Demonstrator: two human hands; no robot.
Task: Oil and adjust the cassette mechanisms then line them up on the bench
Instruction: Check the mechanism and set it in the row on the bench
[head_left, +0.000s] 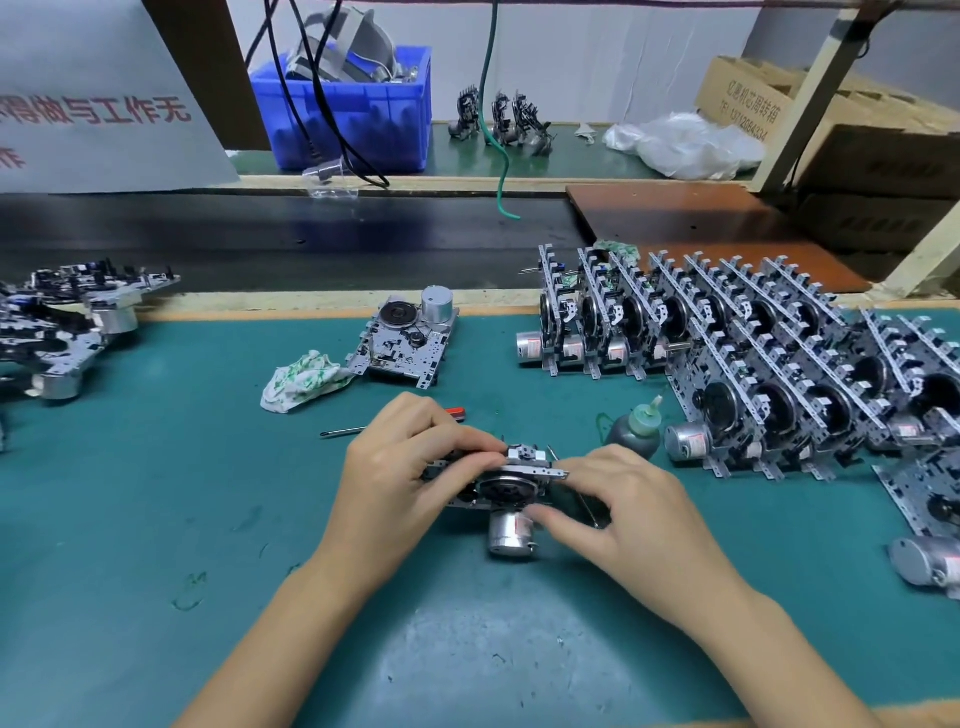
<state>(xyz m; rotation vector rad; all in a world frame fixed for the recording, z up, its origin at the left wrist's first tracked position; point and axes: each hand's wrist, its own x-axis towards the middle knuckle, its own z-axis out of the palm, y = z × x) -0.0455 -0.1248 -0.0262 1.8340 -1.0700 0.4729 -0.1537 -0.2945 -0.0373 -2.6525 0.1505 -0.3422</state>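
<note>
A cassette mechanism (511, 491) with a silver motor stands on edge on the green mat (156, 519) in front of me. My left hand (405, 467) grips its left end, fingers curled over the top edge. My right hand (618, 514) holds its right end, thumb against the motor side. Behind my left hand lies a red-handled screwdriver (363, 428). A small oil bottle (636, 428) with a pale green nozzle stands just right of the mechanism. Another mechanism (405, 345) lies flat farther back. Several mechanisms (727, 343) stand lined up in rows at the right.
A white-and-green rag (304, 379) lies beside the flat mechanism. A pile of mechanisms (62, 327) sits at the left edge. Beyond the mat runs a dark conveyor belt (311, 239), with a blue bin (353, 114), a plastic bag (685, 145) and cardboard boxes (857, 135) behind.
</note>
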